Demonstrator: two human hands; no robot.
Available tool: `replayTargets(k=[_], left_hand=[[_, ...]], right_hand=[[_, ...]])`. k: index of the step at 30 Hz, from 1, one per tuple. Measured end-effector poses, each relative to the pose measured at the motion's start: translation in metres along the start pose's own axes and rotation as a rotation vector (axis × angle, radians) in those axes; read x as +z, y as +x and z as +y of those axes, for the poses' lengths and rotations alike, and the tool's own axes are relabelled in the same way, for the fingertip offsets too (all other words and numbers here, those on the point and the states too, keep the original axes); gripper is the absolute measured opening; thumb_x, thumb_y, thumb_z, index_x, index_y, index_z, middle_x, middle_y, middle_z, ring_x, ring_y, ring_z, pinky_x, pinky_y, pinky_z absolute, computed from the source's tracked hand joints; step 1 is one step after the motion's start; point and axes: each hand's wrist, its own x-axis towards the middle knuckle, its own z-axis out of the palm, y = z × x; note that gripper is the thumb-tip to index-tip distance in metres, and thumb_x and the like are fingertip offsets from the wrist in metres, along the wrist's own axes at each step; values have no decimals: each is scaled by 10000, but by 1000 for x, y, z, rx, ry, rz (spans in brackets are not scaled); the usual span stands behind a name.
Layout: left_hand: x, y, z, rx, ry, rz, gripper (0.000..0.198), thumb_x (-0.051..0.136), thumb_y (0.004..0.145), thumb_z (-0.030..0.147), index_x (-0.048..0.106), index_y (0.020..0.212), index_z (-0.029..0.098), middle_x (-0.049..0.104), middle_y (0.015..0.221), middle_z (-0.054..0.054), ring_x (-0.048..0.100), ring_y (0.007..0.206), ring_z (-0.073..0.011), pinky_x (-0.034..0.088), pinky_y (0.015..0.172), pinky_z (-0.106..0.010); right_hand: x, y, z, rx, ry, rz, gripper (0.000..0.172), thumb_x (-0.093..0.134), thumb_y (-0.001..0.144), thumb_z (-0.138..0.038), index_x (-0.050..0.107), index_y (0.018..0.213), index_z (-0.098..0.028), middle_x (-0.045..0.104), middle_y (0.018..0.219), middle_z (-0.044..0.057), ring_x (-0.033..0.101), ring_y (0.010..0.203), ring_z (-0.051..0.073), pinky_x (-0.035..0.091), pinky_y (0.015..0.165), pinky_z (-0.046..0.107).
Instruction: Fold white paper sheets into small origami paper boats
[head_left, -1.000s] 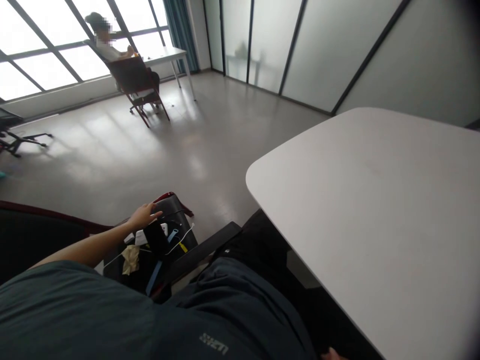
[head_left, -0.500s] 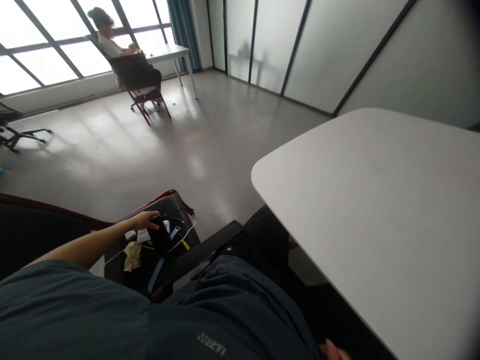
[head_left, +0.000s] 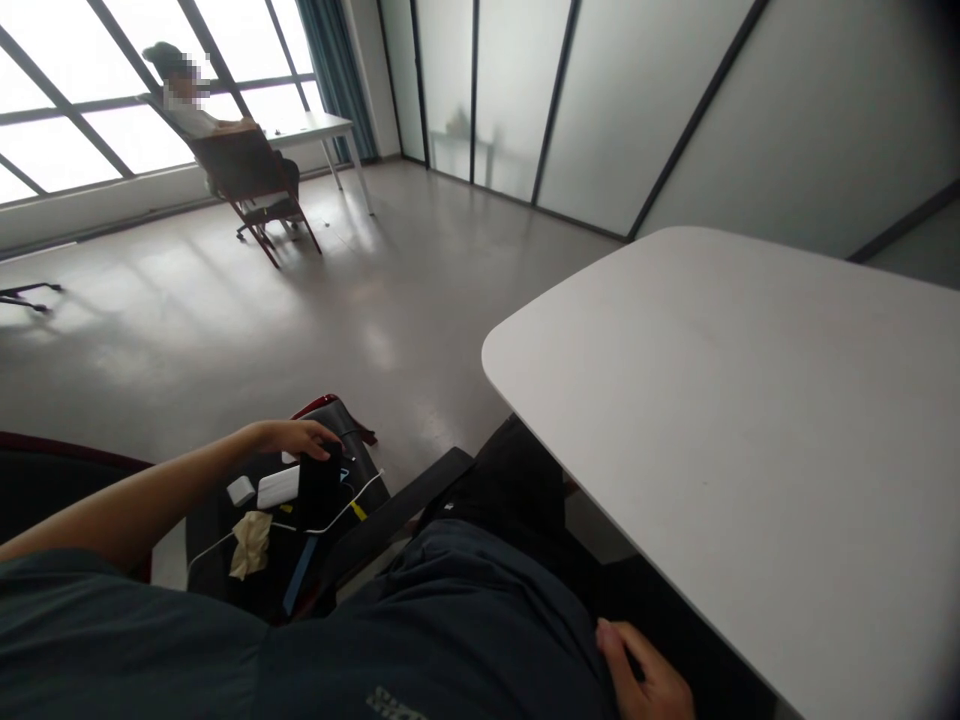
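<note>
My left hand [head_left: 304, 438] reaches out over a dark chair seat [head_left: 217, 580] and grips the top of a black phone [head_left: 319, 492], which is held upright above the seat. Around it lie a white slab-shaped device [head_left: 278, 487], a small white case [head_left: 241, 490], a crumpled beige tissue [head_left: 251, 546], a blue strap [head_left: 300, 574] and a white cable [head_left: 339, 517] with a yellow piece [head_left: 359, 511] nearby. Low in the view, my right hand [head_left: 649, 678] rests by my lap, loosely curled, thumb and finger apart, with nothing visible in it.
A white table [head_left: 720, 420] with rounded corners fills the right side. Between my lap and the seat runs a black armrest [head_left: 405, 500]. Far off, a person [head_left: 195, 115] sits in a chair [head_left: 247, 180] at a white desk [head_left: 322, 125] by the windows.
The phone has swung more upright in my left hand, uncovering more of the white device beside it. My right hand has come further into view. The whole view has shifted slightly.
</note>
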Motion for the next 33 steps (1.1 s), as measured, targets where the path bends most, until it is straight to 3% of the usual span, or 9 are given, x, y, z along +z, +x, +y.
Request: replayTargets(k=[3, 5, 7, 11, 15, 20, 25, 29, 33], left_hand=[[-22, -18, 51, 81, -58, -83, 723, 821, 671, 494, 669, 1331, 243, 712, 1274, -89, 649, 1175, -334, 564, 849, -330], [-29, -32, 86, 139, -138, -149, 723, 820, 705, 480, 638, 1366, 250, 690, 1325, -85, 639, 1205, -336, 559, 917, -358], [-24, -43, 117, 172, -180, -211, 742, 840, 693, 467, 623, 1370, 256, 700, 1304, -84, 648, 1184, -344, 564, 926, -384], [7, -51, 152, 243, -184, -294, 673, 850, 696, 468, 652, 1299, 245, 704, 1269, -98, 663, 1134, -346, 581, 894, -392], [31, -46, 151, 302, -211, -379, 576, 849, 728, 428, 647, 1241, 261, 697, 1251, -79, 676, 1092, -294, 578, 874, -340], [28, -51, 134, 251, -169, -516, 603, 868, 697, 488, 662, 1204, 234, 719, 1176, -71, 666, 1099, -290, 564, 862, -302], [19, -44, 115, 225, -304, -584, 855, 677, 691, 830, 663, 1236, 172, 741, 1143, -158, 676, 1092, -349, 564, 845, -362], [41, -13, 109, 380, -584, -335, 841, 397, 843, 873, 623, 1236, 165, 663, 1330, -212, 642, 1203, -345, 536, 940, -441], [97, 21, 126, 452, -670, -47, 816, 171, 962, 775, 618, 1231, 148, 641, 1353, -229, 646, 1217, -284, 527, 952, -404]], right_hand=[[8, 25, -51, -69, 163, -113, 509, 519, 948, -627, 706, 723, -211, 706, 751, 57, 683, 735, 213, 545, 712, 287], [21, 40, -93, -89, 299, -296, 453, 530, 964, -602, 734, 875, -207, 710, 812, 67, 677, 768, 220, 556, 736, 319], [44, 53, -135, -52, 455, -476, 424, 572, 966, -566, 684, 1200, -230, 717, 1129, 111, 694, 895, 233, 578, 796, 369], [101, 67, -198, 30, 800, -825, 864, 825, 799, -519, 396, 1517, -304, 483, 1521, 171, 628, 1199, 287, 569, 935, 480], [140, 64, -227, 227, 1224, -1180, 876, 865, 741, -525, 415, 1460, -306, 506, 1477, 122, 659, 1169, 319, 595, 886, 567], [165, 50, -232, 314, 1218, -1195, 989, 995, 529, -293, 468, 1365, -273, 573, 1355, 79, 675, 1102, 306, 586, 906, 582], [168, 43, -238, 280, 1169, -1185, 857, 942, 610, -287, 496, 1341, -276, 554, 1350, 71, 647, 1111, 320, 593, 882, 587], [155, 43, -243, 234, 1176, -1194, 807, 900, 671, -280, 488, 1365, -292, 553, 1348, 64, 650, 1088, 297, 619, 825, 511], [151, 41, -243, 234, 1205, -1199, 782, 886, 689, -274, 480, 1358, -287, 574, 1313, 56, 663, 1064, 283, 625, 782, 448]])
